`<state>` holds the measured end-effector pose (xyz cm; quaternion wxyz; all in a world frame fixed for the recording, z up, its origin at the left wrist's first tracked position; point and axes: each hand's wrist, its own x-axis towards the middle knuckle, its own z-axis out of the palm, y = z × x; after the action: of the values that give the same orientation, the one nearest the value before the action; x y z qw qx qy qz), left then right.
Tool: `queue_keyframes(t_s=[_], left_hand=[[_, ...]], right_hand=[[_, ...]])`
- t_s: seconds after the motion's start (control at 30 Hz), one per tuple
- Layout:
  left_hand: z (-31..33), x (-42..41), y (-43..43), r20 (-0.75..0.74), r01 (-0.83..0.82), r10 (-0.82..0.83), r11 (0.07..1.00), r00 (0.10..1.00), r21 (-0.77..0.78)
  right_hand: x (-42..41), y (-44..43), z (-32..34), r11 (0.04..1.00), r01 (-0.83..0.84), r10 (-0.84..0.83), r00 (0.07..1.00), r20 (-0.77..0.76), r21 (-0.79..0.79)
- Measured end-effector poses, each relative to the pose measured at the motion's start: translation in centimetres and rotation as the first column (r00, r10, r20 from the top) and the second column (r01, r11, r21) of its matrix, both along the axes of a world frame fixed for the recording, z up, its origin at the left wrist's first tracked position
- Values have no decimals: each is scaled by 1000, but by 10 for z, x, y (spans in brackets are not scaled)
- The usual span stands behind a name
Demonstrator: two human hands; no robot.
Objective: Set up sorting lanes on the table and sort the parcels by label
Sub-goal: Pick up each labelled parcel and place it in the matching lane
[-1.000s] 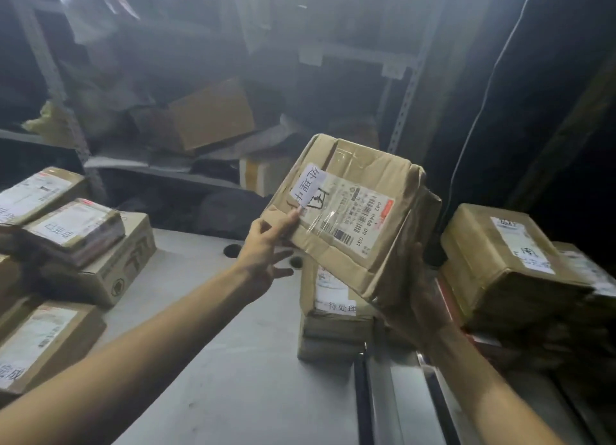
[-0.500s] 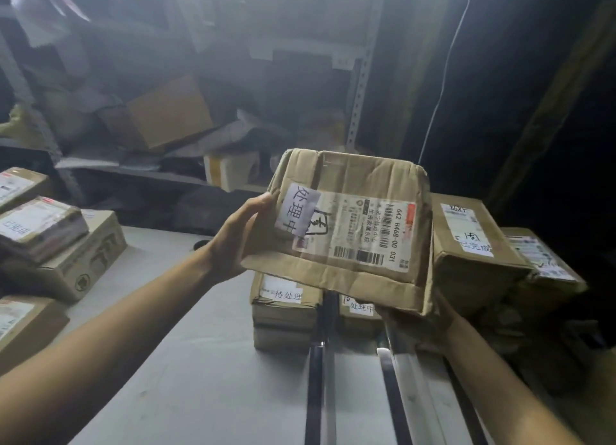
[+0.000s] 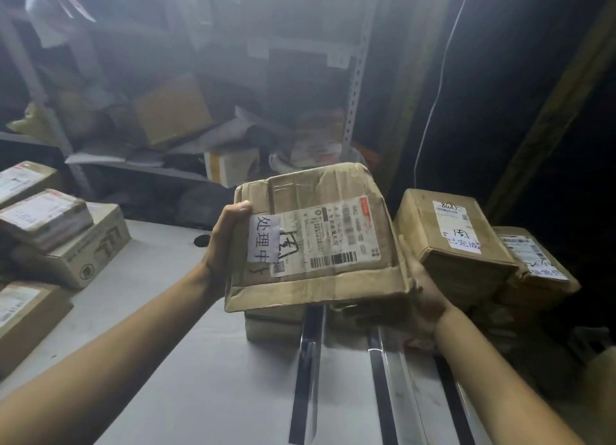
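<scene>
I hold a worn brown parcel (image 3: pixel 320 211) above the table (image 3: pixel 186 361), just over a low stack (image 3: pixel 271 324), my left hand (image 3: pixel 223 244) gripping its left edge with the thumb on top and my right hand (image 3: pixel 426 294) cupping its lower right corner from beneath, fingers hidden. A white slip (image 3: pixel 265 243) taped on top reads 处理中 in handwriting, overlapping a printed label (image 3: pixel 333 238) with a barcode, its small text too blurred to read. Just right of it a box (image 3: pixel 456 241) is marked 已完成.
</scene>
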<state>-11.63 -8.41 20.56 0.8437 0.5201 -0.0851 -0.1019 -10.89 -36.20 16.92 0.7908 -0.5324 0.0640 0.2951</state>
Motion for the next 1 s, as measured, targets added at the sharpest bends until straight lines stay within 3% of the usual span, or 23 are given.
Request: queue_keyframes(t_s=[0.1, 0.23, 0.33, 0.43, 0.7, 0.8, 0.9, 1.0], left_hand=[[-2, 4, 3, -50, -102, 97, 988, 994, -112], [1, 13, 0, -51, -296, 292, 927, 955, -232], [4, 13, -2, -36, -352, 351, 922, 936, -160], [3, 7, -5, -19, -375, 375, 924, 927, -71], [-8, 8, 20, 74, -222, 212, 957, 974, 187], [-1, 23, 35, 152, -237, 204, 940, 967, 244], [10, 36, 36, 235, -93, 7, 930, 972, 355], [3, 41, 26, 304, -51, -54, 944, 951, 325]], right_hand=[[1, 1, 7, 999, -15, 13, 999, 33, 38], [11, 26, 9, 997, 67, -57, 966, 254, -31], [14, 55, 11, 983, 59, 26, 892, 451, -173], [15, 82, 17, 965, 105, 44, 837, 545, -239], [23, 81, 23, 974, 218, -152, 827, 540, -60], [28, 61, 24, 972, 208, -109, 812, 574, -109], [25, 54, 21, 958, 202, -50, 819, 572, -204], [22, 55, 10, 942, 234, -62, 828, 558, -242]])
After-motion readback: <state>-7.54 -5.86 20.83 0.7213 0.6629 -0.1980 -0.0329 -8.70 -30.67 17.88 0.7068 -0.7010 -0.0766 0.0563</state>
